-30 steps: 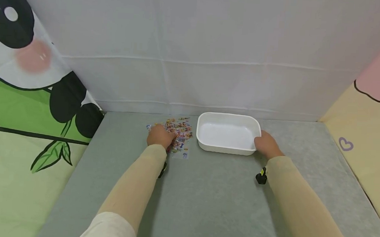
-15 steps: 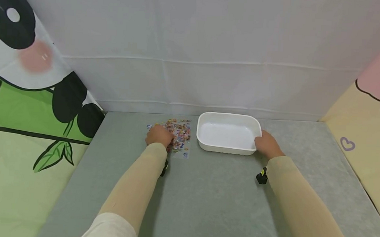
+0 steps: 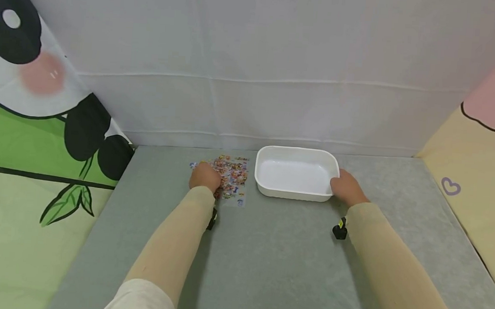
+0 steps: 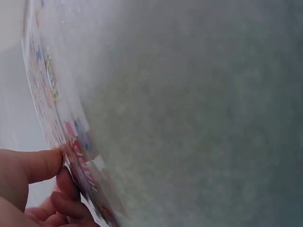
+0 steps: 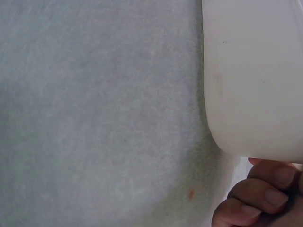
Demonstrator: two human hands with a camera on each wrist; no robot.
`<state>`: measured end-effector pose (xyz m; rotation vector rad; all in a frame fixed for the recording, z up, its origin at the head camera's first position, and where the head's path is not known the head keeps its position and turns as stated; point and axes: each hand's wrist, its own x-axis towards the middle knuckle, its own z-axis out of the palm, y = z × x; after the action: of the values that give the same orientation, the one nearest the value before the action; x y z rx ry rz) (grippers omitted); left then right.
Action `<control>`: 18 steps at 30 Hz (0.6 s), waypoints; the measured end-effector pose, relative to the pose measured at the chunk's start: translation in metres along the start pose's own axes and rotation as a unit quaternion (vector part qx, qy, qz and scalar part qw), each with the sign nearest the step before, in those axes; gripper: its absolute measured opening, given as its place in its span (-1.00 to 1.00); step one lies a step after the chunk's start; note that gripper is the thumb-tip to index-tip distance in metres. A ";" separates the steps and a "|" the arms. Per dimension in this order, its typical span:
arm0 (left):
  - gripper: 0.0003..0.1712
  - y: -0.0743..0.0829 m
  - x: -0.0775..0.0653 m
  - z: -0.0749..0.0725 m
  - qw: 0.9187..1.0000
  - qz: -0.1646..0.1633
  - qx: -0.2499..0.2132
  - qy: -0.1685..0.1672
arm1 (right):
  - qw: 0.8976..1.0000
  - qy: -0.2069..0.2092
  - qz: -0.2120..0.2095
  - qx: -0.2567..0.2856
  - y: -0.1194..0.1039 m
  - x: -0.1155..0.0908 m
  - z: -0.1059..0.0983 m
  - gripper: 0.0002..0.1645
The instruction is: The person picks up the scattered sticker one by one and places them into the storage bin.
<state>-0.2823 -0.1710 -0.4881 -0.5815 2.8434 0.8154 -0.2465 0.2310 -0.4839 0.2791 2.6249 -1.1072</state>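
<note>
My left hand (image 3: 205, 176) is at the left side of a clear sticker sheet (image 3: 234, 179) covered in small colourful cartoon prints. In the left wrist view, thumb and index finger pinch the edge of the sticker sheet (image 4: 75, 151), and the other fingers curl below it. Part of the sheet is hidden behind the hand in the head view. My right hand (image 3: 349, 188) grips the right end of a white rectangular tub (image 3: 296, 196), thumb over its rim. From the right wrist, curled fingers (image 5: 255, 198) show against the end of the white tub (image 5: 255, 85).
Both things lie near the back of a grey cloth-covered table (image 3: 275, 260), the tub just right of the sheet. A white curtain (image 3: 252, 79) rises behind them. Printed cartoon panels stand at the left and right sides. Black cameras are strapped at both wrists.
My left hand has drawn back slightly to the left, so its finger no longer reaches out over the sheet and more of the prints show. The right hand and tub stay put.
</note>
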 end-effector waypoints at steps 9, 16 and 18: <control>-0.51 -0.002 -0.003 -0.008 0.999 0.012 -0.024 -0.046 | 1.000 -0.003 0.004 -0.003 -0.002 -0.001 -0.001 -0.22; -0.51 -0.009 0.006 -0.009 0.997 0.034 -0.021 -0.059 | 1.000 -0.005 0.011 0.000 -0.003 0.000 -0.001 -0.21; -0.53 -0.011 0.008 -0.009 0.997 0.039 -0.022 -0.059 | 1.000 -0.003 0.010 0.000 -0.003 -0.001 -0.001 -0.21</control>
<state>-0.2853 -0.1872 -0.4873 -0.4159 2.7618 0.8963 -0.2469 0.2296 -0.4807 0.3009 2.6110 -1.1005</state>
